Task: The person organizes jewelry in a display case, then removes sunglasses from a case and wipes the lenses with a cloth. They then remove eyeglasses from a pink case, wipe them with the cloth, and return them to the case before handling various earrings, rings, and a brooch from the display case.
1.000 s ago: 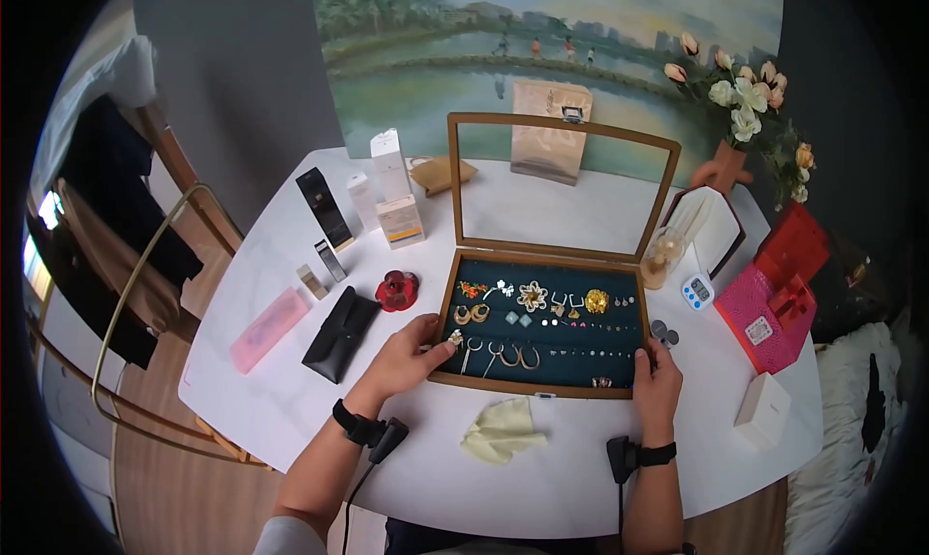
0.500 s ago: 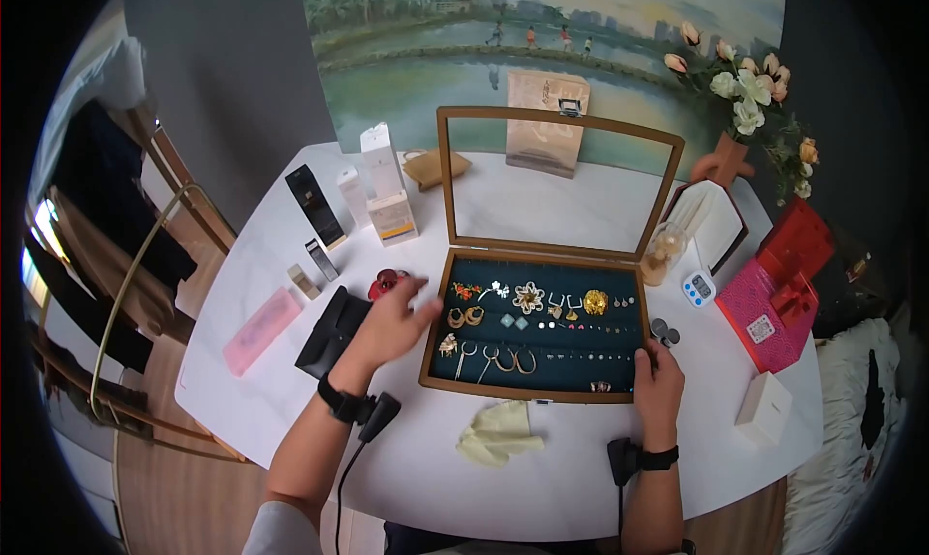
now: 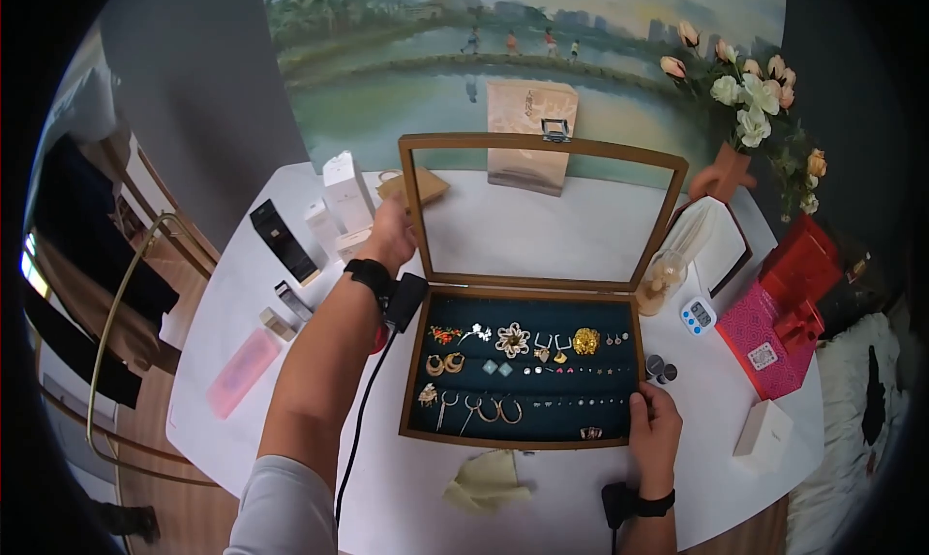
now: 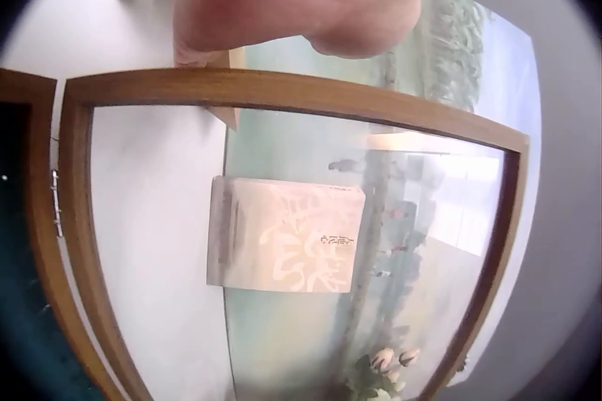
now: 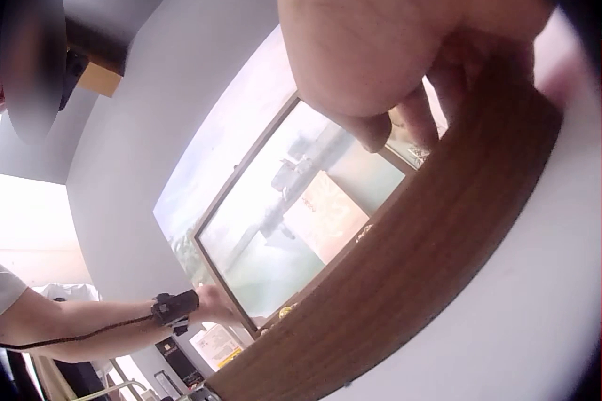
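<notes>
A wooden jewelry box (image 3: 527, 443) lies in front of me with its glass lid (image 3: 474, 143) raised. On its dark green lining sit rows of earrings, among them gold hoops (image 3: 510, 412), a gold flower-shaped piece (image 3: 586, 341) and a white flower-shaped piece (image 3: 513, 339). My right hand (image 3: 656, 434) grips the box's right front corner, thumb at the rim. At the lid's left side is my left hand (image 3: 392, 234), right at the wooden frame (image 4: 282, 91); its fingers are largely hidden there. A pale cloth (image 3: 487, 480) lies below the box's front edge.
Left of the lid stand cosmetic boxes (image 3: 346, 192), a black box (image 3: 283, 240) and a pink case (image 3: 244, 371). To the right are a timer (image 3: 697, 315), a pink-and-red package (image 3: 764, 337), a white box (image 3: 764, 433) and a flower vase (image 3: 721, 175). A beige bag (image 3: 527, 173) stands behind.
My left hand has left the box's left front corner and moved up and away to the raised lid's left side. My right hand stays at the right front corner. The view has shifted.
</notes>
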